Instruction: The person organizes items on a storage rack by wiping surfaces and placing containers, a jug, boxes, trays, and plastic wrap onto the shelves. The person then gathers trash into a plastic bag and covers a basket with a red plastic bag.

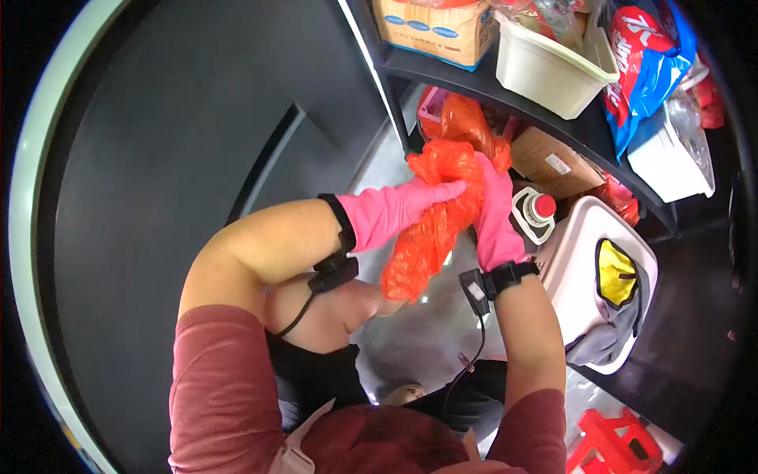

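Note:
A crumpled red plastic bag hangs in front of me, bunched at the top and drooping toward the floor. My left hand, in a pink glove, is closed on its middle, with the thumb laid across the plastic. On the bag's other side is my right hand, also pink-gloved and closed on the plastic; some of its fingertips are hidden by the folds. What the bag contains, if anything, I cannot make out. Just beyond the hands, a second red bag sits at the lower shelf.
The dark shelf carries a cardboard box and a white bin. Beneath it are a brown carton and a red-capped jug. To the right, a pale lidded container bears cloths. A red stool stands lower right.

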`<control>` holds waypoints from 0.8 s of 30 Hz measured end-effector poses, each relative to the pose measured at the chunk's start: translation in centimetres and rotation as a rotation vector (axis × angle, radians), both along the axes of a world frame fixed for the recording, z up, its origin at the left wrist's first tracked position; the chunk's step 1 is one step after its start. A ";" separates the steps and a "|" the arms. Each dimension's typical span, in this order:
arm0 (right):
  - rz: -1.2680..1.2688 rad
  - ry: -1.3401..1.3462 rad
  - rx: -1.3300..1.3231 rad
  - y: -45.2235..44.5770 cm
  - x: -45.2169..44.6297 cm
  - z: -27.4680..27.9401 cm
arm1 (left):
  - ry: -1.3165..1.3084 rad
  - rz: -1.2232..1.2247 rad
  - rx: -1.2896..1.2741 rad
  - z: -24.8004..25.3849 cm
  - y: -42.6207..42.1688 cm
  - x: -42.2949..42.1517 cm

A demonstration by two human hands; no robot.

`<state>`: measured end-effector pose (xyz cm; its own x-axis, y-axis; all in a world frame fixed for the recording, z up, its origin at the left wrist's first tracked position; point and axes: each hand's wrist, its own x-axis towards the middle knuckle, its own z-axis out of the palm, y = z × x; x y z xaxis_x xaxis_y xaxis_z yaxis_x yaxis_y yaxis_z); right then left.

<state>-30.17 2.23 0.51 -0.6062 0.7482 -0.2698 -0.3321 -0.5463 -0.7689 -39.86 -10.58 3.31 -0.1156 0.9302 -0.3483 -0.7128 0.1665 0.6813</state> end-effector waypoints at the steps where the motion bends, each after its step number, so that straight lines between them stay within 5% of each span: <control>1: -0.018 -0.020 0.018 1.4 -1.9 -1.1 | 0.308 -0.078 0.010 -0.2 0.9 -1.3; 2: -0.039 -0.015 0.008 2.0 -2.6 -2.5 | 0.609 -0.164 0.025 -0.5 1.9 -2.5; 6: -0.195 0.175 -0.012 1.8 -5.0 0.2 | 0.368 -0.126 -0.068 -2.1 4.3 -7.5; 8: -0.222 0.145 0.219 2.1 -5.9 0.7 | 0.399 -0.072 -0.030 -3.8 5.6 -9.3; 14: -0.311 -0.174 0.652 2.8 -8.0 1.4 | 0.627 0.101 0.042 -5.2 13.2 -13.6; 16: -0.461 -0.524 1.012 3.4 -8.6 0.5 | 0.721 0.155 0.076 -5.3 16.7 -14.4; 18: -0.480 -0.609 1.078 3.8 -7.8 -0.5 | 0.875 0.201 0.086 -5.3 20.2 -15.8; 20: -0.316 -0.390 0.935 4.0 -6.9 -1.5 | 1.088 0.239 0.089 -5.1 23.9 -17.2; 24: -0.258 -0.579 1.031 4.1 -5.1 -3.5 | 1.643 0.264 0.046 -5.4 30.0 -18.8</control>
<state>-35.25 6.36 -3.04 -0.3939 0.8527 0.3431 0.1964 0.4427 -0.8749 -58.68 19.46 -2.08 -0.4524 0.8321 0.3208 0.7177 0.1262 0.6849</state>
